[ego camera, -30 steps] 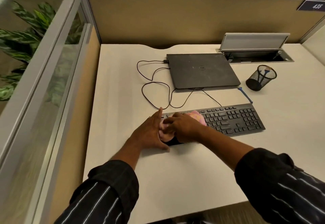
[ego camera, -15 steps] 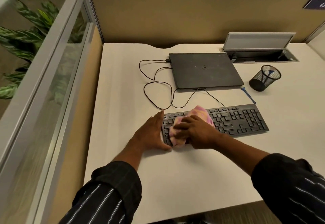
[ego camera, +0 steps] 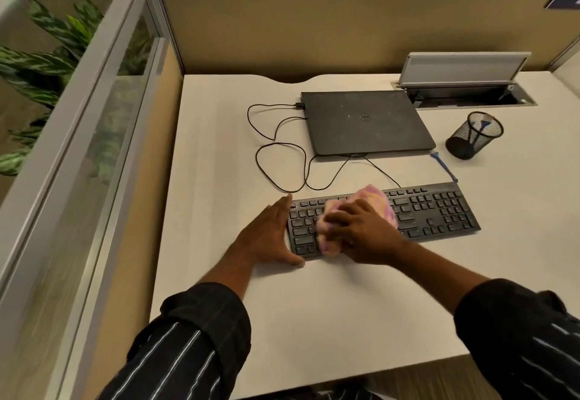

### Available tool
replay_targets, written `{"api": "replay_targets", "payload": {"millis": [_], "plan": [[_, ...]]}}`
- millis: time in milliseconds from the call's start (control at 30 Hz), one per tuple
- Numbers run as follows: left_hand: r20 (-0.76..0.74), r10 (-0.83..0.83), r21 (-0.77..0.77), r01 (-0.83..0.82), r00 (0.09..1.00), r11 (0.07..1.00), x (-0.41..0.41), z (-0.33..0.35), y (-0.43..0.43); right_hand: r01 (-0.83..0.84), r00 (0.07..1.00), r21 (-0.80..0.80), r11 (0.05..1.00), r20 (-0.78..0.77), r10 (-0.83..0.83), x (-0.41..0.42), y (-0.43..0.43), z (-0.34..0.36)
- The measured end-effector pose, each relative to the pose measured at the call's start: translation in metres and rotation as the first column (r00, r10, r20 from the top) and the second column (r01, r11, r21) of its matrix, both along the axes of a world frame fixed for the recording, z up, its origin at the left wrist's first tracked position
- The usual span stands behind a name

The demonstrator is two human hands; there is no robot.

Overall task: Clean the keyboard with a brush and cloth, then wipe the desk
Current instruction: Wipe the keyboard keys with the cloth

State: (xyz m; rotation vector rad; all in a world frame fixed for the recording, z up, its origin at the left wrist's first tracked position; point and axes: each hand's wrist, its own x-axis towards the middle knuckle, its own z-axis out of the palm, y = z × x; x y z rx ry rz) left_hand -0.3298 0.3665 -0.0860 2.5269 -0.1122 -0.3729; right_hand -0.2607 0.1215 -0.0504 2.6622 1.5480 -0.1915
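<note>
A black keyboard (ego camera: 433,211) lies across the middle of the white desk (ego camera: 314,305). My right hand (ego camera: 361,230) grips a pink and yellow cloth (ego camera: 373,199) and presses it onto the keys left of the keyboard's middle. My left hand (ego camera: 270,233) lies flat with straight fingers against the keyboard's left end, bracing it. A thin blue brush (ego camera: 444,166) lies on the desk just behind the keyboard's right end.
A closed black laptop (ego camera: 364,123) sits behind the keyboard with its black cables (ego camera: 276,148) looping to the left. A black mesh pen cup (ego camera: 474,134) stands at the right. An open cable hatch (ego camera: 464,86) is at the back. Partition walls enclose the desk's left and back.
My right hand has slid the cloth to the right along the keys, from the keyboard's left end toward its middle. My left hand has stayed at the left end.
</note>
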Motion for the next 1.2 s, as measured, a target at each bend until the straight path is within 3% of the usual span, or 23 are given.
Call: {"api": "replay_targets", "payload": {"millis": [133,200,333,533,667,933,1067,1200], "plan": [[0.002,0.001,0.016,-0.001,1.000,1.000,0.002,0.001,-0.003,0.190,0.981,-0.014,0.982,0.037,-0.189,0.010,-0.011,0.005],[-0.002,-0.010,0.025,0.010,1.000,1.000,0.003,0.001,-0.005,0.196,0.981,0.070,0.978,-0.002,-0.196,-0.005,0.011,-0.002],[-0.002,-0.012,0.021,0.012,1.000,1.000,0.003,0.003,-0.004,0.123,0.992,0.214,0.969,-0.036,-0.118,-0.030,0.057,-0.012],[0.002,-0.031,0.055,0.031,1.000,0.998,0.002,0.005,-0.004,-0.098,0.991,0.150,0.984,-0.077,0.110,-0.017,0.020,-0.015],[-0.015,-0.013,0.067,0.014,1.000,0.998,0.002,0.005,-0.005,0.018,0.992,0.130,0.991,-0.129,-0.001,-0.002,0.009,-0.007],[-0.039,-0.005,-0.001,0.005,0.999,1.000,0.003,0.006,-0.005,0.260,0.956,0.385,0.886,-0.230,-0.181,-0.030,0.077,-0.010],[-0.054,-0.008,-0.007,0.007,0.998,1.000,0.002,0.005,-0.004,0.088,0.992,0.300,0.950,-0.112,-0.056,-0.038,0.067,-0.012],[-0.040,-0.021,0.002,0.021,0.999,1.000,0.002,0.010,-0.004,-0.088,0.986,0.194,0.977,-0.124,0.114,-0.024,0.041,-0.006]]}}
